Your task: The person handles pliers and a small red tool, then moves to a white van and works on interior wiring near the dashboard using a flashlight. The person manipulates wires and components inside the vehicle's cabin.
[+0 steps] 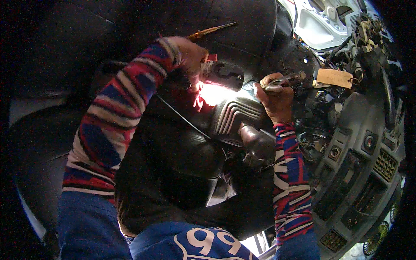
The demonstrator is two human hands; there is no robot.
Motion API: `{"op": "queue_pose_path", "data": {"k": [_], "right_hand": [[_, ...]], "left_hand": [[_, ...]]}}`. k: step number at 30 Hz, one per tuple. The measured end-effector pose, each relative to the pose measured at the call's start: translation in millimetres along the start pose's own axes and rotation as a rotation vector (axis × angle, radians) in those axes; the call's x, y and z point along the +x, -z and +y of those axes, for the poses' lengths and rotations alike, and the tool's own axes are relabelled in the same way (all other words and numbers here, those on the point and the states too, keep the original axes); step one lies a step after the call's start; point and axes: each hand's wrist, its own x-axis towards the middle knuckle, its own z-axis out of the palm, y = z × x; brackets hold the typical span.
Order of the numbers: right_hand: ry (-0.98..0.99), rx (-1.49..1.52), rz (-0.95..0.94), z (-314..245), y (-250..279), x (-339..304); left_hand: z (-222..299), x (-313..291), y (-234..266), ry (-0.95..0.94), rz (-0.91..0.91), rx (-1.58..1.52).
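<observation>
My left hand [191, 55], in a striped sleeve, reaches in with bent fingers beside a small red piece [212, 58]. What those fingers grip is hidden. Close behind that hand lies a thin tool with an amber handle [203, 33], its dark shaft pointing right. My right hand [277, 100] is closed around a silvery, rod-like tool [281, 82]; its exact kind is unclear. Between the hands, strong light washes out a patch [219, 93], with red material [199, 100] at its left side. Just below the light sits a black ribbed rubber boot [239, 116].
A removed-looking grey dashboard panel [351, 173] with vents stands at the right. Loose wiring [312, 138] and a tan paper tag [334, 78] are beyond my right hand. Dark seats [47, 147] fill the left. A thin rod or cable [182, 116] runs diagonally below my left hand.
</observation>
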Motion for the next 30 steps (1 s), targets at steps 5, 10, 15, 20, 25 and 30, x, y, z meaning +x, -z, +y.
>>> {"op": "queue_pose_path", "data": {"k": [5,10,15,20,25,30], "right_hand": [[0.146,-0.078,0.032,15,1,2],[0.438,-0.501,0.024,10,5,4],[0.169,-0.183,-0.048,-8,1,4],[0.270,-0.036,0.017,-7,0,3],[0.059,0.003,-0.070,-2,-1,4],[0.069,0.057,-0.037,-1,-2,5]], "left_hand": [[-5,-8,0,-0.130,0.123,-0.422],[10,48,35,-0.250,0.440,-0.366],[14,85,37,-0.163,0.510,-0.043],[6,68,28,-0.077,0.300,-0.190],[24,56,16,-0.134,0.402,-0.216],[64,33,7,0.041,0.710,-0.143]]}}
